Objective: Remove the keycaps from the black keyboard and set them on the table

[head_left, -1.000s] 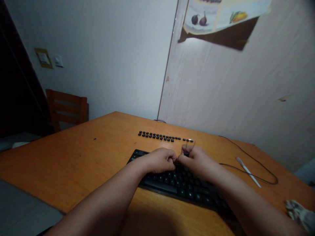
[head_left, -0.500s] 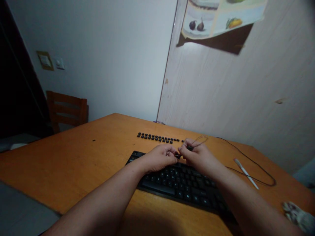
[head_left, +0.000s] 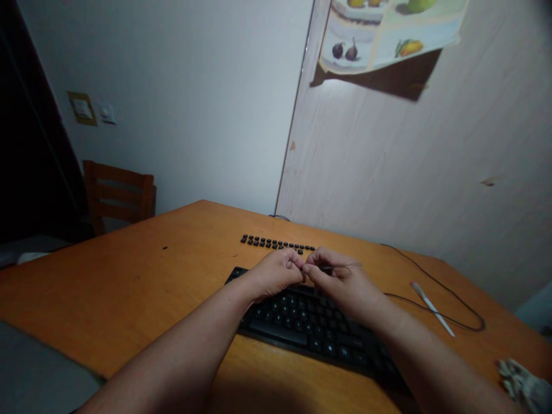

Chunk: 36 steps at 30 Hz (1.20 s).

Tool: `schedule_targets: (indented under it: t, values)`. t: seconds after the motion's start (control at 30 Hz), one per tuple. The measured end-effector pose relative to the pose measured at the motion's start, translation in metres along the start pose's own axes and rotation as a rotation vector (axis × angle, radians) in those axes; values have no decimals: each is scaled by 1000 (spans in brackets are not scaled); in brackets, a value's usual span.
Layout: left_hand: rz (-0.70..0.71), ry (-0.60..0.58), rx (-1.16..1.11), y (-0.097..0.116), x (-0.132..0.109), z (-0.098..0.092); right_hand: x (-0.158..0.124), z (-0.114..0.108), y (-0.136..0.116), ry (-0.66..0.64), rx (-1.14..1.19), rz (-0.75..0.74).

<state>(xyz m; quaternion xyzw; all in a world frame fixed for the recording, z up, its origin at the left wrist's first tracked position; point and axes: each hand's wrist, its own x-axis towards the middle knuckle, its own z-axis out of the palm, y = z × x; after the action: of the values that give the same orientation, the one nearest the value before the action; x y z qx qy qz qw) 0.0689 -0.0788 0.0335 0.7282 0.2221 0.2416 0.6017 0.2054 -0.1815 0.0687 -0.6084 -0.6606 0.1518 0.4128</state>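
I see two bare forearms [head_left: 190, 333] over my remote feed, broad at the near end and narrowing toward a bare left hand [head_left: 276, 275] and bare right hand [head_left: 345, 282].

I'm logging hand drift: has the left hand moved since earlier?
Yes: the left hand has shifted toward the loose black keys, now overlapping their nearer row in view.

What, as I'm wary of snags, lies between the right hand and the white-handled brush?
The head view shows dark cable on the tabletop between right hand and brush.
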Motion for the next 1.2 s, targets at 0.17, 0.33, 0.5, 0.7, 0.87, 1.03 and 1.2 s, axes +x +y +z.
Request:
schedule_targets:
  t: [0.17,0.33,0.5,0.7,0.87,1.03,1.2]
  values:
    - [-4,-26,-3,-3,0,1,-1,-2,1,79,-6,0]
    - [-18,-13,-36,-4,1,0,1,-9,15,65,51,-20]
    - [7,24,-50,-8,4,-3,6,-9,30,41,-304,-189]
    - [-18,15,-100,-6,6,-3,3,-7,27,-51,-486,-266]
    - [-11,-6,-131,-4,4,-3,2,-7,25,-99,-544,-265]
    - [-1,21,-69,-11,3,-5,3,-7,34,-73,-573,-221]
    - [-29,245,-35,-11,9,-15,20,-18,66,43,-545,-38]
